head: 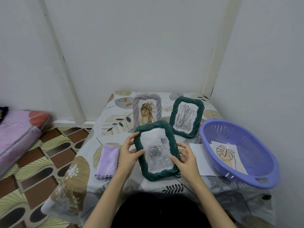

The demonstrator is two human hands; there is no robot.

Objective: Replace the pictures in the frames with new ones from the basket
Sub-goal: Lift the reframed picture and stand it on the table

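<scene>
Both hands, left hand (129, 152) and right hand (185, 157), are grasping the near green frame (156, 150) (rose picture inside) above the table (164, 188). One leaf picture (227, 154) is waiting in the basket (256, 175), so replacement appears unfinished.

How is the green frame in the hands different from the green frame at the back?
The held green frame shows grey roses; the back green frame shows a black scribble. The held frame is gripped at its sides by the left hand and right hand; the back frame stands untouched on the table. The held frame is nearer and partly covers the back frame's lower corner. Both are dark green with twisted, rope-like borders.
</scene>
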